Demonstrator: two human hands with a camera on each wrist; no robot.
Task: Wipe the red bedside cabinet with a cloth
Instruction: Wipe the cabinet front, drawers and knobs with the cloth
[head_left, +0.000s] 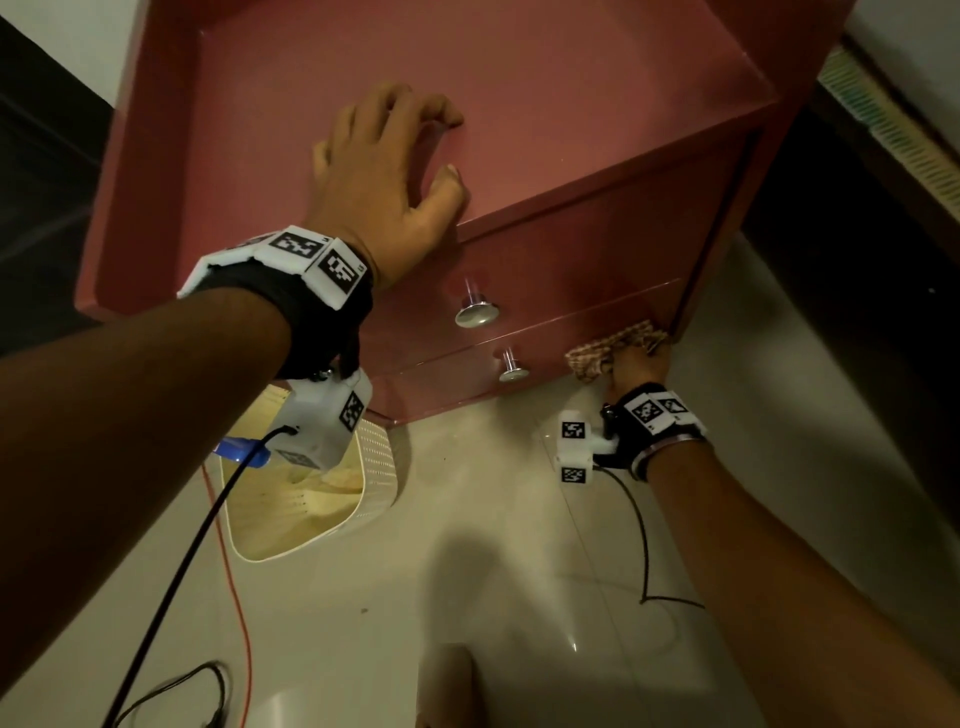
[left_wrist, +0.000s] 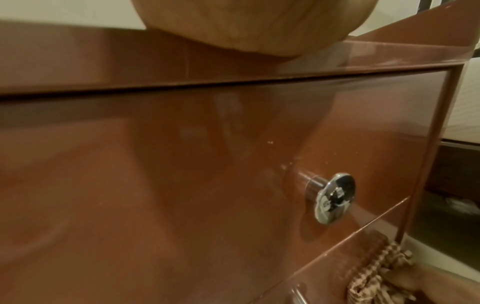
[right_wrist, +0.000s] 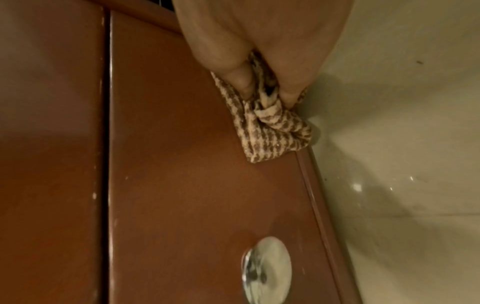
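Observation:
The red bedside cabinet (head_left: 571, 93) fills the upper half of the head view, its two drawer fronts facing me. My left hand (head_left: 384, 176) rests on the cabinet top near its front edge, fingers spread and slightly bent, holding nothing. My right hand (head_left: 636, 361) grips a bunched brown-and-cream patterned cloth (head_left: 608, 348) and presses it against the lower drawer front at its bottom right corner. In the right wrist view the fingers (right_wrist: 233, 67) curl into the cloth (right_wrist: 272, 131) on the drawer (right_wrist: 194, 185). The cloth (left_wrist: 376, 273) also shows low in the left wrist view.
Each drawer has a chrome knob: upper (head_left: 477, 312), lower (head_left: 513, 370). A cream perforated basket (head_left: 311, 499) stands on the pale tiled floor (head_left: 493, 519) left of the cabinet. Black and red cables (head_left: 239, 597) trail over the floor. Dark furniture (head_left: 857, 260) stands at the right.

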